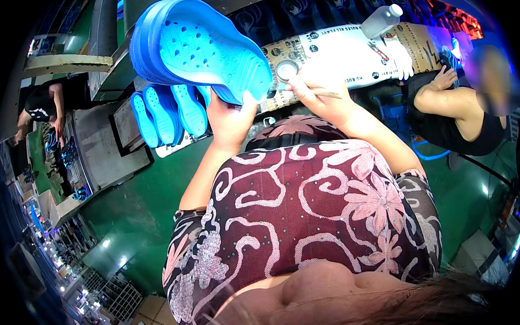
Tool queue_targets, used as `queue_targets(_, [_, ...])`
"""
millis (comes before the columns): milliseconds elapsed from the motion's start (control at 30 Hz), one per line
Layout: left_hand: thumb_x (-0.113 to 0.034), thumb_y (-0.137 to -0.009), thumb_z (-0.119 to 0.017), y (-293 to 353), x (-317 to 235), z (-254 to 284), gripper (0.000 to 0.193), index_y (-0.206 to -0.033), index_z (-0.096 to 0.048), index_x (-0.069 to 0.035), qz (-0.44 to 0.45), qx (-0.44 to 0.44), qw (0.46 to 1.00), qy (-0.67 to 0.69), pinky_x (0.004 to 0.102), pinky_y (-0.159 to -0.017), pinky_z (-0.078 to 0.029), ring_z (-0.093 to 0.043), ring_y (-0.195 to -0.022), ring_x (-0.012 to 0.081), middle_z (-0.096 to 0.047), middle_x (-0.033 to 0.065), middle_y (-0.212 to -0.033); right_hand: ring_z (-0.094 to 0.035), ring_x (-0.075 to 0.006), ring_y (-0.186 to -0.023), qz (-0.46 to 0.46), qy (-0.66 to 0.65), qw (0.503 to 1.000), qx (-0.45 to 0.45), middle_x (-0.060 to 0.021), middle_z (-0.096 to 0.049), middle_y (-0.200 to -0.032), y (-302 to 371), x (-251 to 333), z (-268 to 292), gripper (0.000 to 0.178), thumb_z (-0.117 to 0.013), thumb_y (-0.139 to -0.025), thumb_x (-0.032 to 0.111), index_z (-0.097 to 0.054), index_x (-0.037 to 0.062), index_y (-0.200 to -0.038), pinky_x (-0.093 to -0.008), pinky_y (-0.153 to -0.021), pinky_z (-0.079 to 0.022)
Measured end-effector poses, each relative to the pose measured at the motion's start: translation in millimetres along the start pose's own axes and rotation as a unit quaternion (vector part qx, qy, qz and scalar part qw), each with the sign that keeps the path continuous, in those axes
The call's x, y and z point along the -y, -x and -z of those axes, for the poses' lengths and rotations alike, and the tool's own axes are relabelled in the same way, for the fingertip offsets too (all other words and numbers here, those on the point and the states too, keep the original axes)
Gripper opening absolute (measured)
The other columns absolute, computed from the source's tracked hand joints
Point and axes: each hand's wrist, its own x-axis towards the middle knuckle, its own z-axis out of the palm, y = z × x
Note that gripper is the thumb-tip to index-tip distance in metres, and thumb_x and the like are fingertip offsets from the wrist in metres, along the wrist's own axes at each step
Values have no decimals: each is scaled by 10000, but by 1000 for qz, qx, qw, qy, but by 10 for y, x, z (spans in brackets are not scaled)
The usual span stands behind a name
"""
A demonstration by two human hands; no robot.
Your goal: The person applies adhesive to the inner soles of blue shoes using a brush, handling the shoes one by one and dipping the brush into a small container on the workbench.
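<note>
A large bright blue foam shoe sole [210, 49], with a raised toe rim and small holes across its footbed, is raised in front of me. My left hand [231, 120] is closed on its heel end, thumb on top and fingers underneath. Just right of the heel, my right hand [331, 107] is closed round a thin brush-like stick [328, 93] whose light brown end pokes out past the fingers. Its working tip is hard to make out beside the heel. A small round open pot [286, 70] sits close to the right fingertips.
More blue soles [165, 114] lie on the bench to the left. A translucent white-capped bottle [381, 22] and a white glove [403, 60] rest on the cardboard-and-paper-covered bench [330, 48]. A co-worker [458, 104] sits at right; another person [40, 107] works at far left.
</note>
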Motion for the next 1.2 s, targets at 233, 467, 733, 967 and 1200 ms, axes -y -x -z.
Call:
queue_targets(233, [-20,-753,-622,-36,28,-26,432,-1140,-435,28,-33,-8,999,12,300,-848,-442,-576,-940,186,-575,117,-1043,-503,-230,-546,-22,-23,999,-13,-48,-503,-551,52,-11,0,137,-637,-756,133,-608,78,-635,-344,-624,-387])
queue_targets(467, [-26,-743,-621,-56,80,-80,367,-1077,-487,45,-73,-40,996,23,297,-776,-472,-602,-868,182,-607,122,-965,-528,-210,-566,-64,-45,997,4,-52,-547,-558,89,-1,40,165,-597,-797,105,-630,47,-647,-331,-619,-399])
queue_targets(733, [-32,-736,-619,-82,70,-133,278,-992,-551,53,-105,-49,993,13,304,-724,-495,-635,-803,201,-641,138,-889,-502,-205,-547,-34,-41,999,-6,-62,-560,-572,72,-29,0,199,-556,-825,79,-644,35,-653,-311,-598,-386])
queue_targets(967, [-55,-742,-627,-93,33,-147,373,-1074,-488,41,-94,-67,993,11,299,-726,-496,-636,-814,197,-640,136,-913,-483,-197,-541,-148,-106,981,-62,-66,-552,-564,179,-39,36,213,-544,-834,85,-636,23,-652,-319,-555,-372])
queue_targets(1200, [-47,-714,-628,-71,94,-103,336,-1023,-533,43,-114,-34,991,-60,305,-709,-489,-635,-799,223,-640,147,-876,-494,-198,-545,-85,-57,995,-18,-70,-553,-569,146,-81,33,221,-537,-841,95,-638,26,-657,-316,-580,-379])
